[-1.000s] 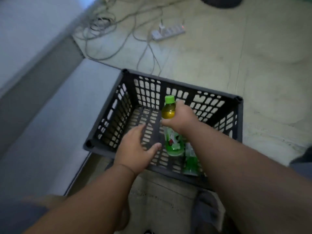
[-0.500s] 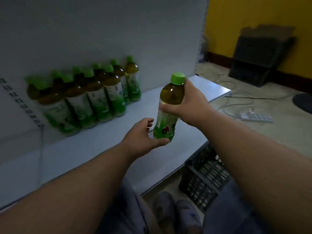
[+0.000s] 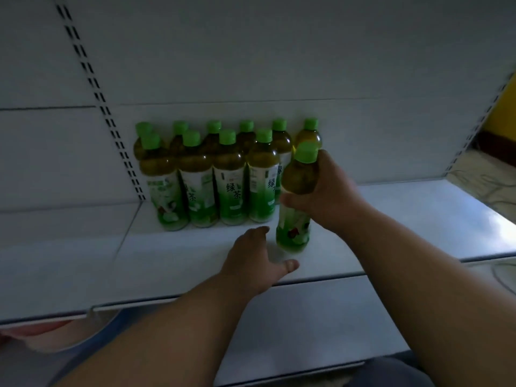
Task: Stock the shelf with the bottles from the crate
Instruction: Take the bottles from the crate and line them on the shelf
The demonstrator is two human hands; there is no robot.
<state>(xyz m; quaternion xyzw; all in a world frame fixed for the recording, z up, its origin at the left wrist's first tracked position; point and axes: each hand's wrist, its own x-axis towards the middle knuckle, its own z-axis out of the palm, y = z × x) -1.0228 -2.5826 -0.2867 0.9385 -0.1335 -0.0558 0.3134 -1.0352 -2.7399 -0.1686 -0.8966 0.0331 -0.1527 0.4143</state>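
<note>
My right hand grips a green-tea bottle with a green cap around its upper body, holding it upright just above or on the white shelf. It stands at the right end of the front row of several matching bottles, which fill two rows against the back panel. My left hand hovers open, palm down, over the shelf just left of the held bottle's base, touching nothing. The crate is out of view.
The shelf's white back panel has slotted uprights at left and right. Bare shelf surface extends to the right of the bottles. A yellow wall and floor show at far right.
The view swung from the crate to face the shelf. My right hand carried the bottle forward to the right end of the front row; my left hand let go and dropped lower.
</note>
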